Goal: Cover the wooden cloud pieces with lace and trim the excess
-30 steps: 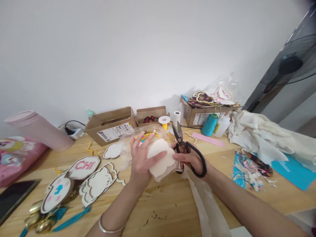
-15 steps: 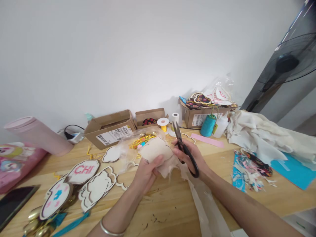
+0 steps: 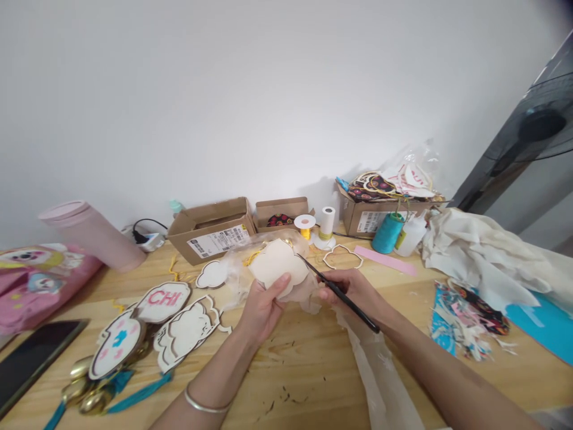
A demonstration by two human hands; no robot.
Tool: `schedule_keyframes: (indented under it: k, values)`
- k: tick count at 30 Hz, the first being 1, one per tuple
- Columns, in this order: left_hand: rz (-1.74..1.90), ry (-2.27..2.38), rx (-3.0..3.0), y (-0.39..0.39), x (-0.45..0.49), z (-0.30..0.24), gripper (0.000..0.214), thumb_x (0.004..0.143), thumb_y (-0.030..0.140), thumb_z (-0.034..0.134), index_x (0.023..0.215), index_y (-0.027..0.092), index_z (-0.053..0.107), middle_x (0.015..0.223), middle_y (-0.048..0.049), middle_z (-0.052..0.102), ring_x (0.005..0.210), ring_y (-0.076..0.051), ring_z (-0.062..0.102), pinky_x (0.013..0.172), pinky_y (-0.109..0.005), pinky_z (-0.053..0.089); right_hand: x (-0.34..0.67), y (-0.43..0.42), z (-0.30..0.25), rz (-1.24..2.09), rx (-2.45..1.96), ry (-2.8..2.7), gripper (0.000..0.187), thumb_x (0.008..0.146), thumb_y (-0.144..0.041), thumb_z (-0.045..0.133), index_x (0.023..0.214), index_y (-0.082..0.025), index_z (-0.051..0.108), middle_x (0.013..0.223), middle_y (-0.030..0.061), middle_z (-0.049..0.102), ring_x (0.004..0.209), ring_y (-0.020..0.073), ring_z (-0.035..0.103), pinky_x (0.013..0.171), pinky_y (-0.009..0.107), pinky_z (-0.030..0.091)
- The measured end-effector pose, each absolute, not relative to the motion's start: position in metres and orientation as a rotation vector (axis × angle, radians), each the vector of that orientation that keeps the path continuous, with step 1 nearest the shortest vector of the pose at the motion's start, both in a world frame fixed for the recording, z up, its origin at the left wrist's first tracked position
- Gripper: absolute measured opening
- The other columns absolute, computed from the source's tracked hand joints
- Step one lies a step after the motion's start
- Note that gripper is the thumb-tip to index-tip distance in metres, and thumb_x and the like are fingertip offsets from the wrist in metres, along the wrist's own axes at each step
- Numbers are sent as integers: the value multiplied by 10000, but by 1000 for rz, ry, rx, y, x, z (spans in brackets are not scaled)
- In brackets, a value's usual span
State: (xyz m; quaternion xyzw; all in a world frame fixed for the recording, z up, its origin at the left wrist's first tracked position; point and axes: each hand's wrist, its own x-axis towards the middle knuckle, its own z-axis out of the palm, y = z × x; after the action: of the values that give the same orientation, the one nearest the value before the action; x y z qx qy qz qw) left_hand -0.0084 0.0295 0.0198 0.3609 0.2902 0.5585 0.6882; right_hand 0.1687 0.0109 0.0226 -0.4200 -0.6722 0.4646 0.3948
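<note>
My left hand [image 3: 262, 307] grips a cream cloud-shaped piece [image 3: 278, 267] wrapped in thin white fabric, holding it up above the wooden table [image 3: 313, 370]. My right hand [image 3: 353, 289] holds black scissors [image 3: 333, 291], their blades pointing left and touching the right edge of the cloud piece. Loose white fabric [image 3: 378, 370] trails from under my right hand toward the table's near edge.
Finished cloud ornaments, one reading CHI [image 3: 161, 298], lie at the left with gold bells and teal tassels [image 3: 96, 397]. Cardboard boxes [image 3: 210, 230], thread spools [image 3: 387, 233], a pink cylinder [image 3: 92, 236], a phone [image 3: 33, 355], white cloth [image 3: 487, 254] and fabric scraps [image 3: 465, 316] surround the work area.
The scissors have tipped from upright to lying low, blades now against the cloud piece's right edge. My left hand has shifted from on top of the piece to gripping it from below.
</note>
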Motion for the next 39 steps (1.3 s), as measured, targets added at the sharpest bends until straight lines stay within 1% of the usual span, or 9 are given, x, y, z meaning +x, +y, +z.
schedule_keyframes:
  k: [3,8,13,17,21,24,31,35,39]
  values:
    - [1243,647,804,29,-8,20,481,689,163,663,1149,212,534,983,-60,677,927,-205,614,808,-295,498,168,10,23,1187,-1056,-1679,321,698,-464,579,660,-146,557,576,-39,317,545,84,270,473,208,223]
    - [1257,657,768,29,-6,19,452,669,168,680,1105,201,569,963,-65,682,920,-207,617,819,-296,490,165,9,23,1192,-1047,-1654,349,691,-484,576,619,-144,542,587,-33,299,543,81,246,462,209,212]
    - [1237,645,778,29,-7,19,397,682,183,668,1071,180,588,957,-70,683,915,-209,617,814,-307,491,164,10,17,1170,-1084,-1671,335,714,-475,558,698,-141,590,591,-33,300,560,88,253,465,211,203]
    - [1230,641,798,28,-8,20,341,705,176,646,1042,178,600,970,-66,679,907,-199,619,790,-290,501,167,11,16,1134,-1096,-1687,306,716,-446,568,683,-142,583,585,-36,309,557,87,264,476,211,224]
    - [1232,672,790,28,-9,21,379,669,188,680,1040,177,603,968,-75,679,879,-210,629,771,-293,509,170,11,21,1108,-1086,-1737,313,714,-449,570,628,-148,563,549,-45,324,520,75,260,461,202,242]
    - [1230,674,789,29,-10,22,405,643,193,701,1036,178,605,936,-75,687,861,-217,634,761,-303,514,173,11,24,1068,-1103,-1788,313,716,-449,568,644,-144,576,544,-46,337,504,69,262,447,194,243]
    - [1214,688,812,30,-13,25,312,625,185,711,929,151,648,876,-78,698,803,-205,645,691,-259,525,179,13,28,1008,-1109,-1900,302,733,-426,556,666,-134,598,544,-36,349,509,73,282,440,198,228]
    - [1223,693,832,30,-15,26,337,627,164,706,957,158,638,899,-69,695,786,-182,645,677,-237,521,184,15,28,969,-1124,-1932,298,722,-416,572,686,-123,613,529,-45,343,488,64,275,427,195,211]
    - [1211,706,831,30,-16,28,356,613,167,716,960,153,635,918,-76,692,807,-197,643,697,-256,520,185,15,32,966,-1143,-1954,323,718,-431,564,678,-115,620,499,-52,332,458,56,249,413,195,207]
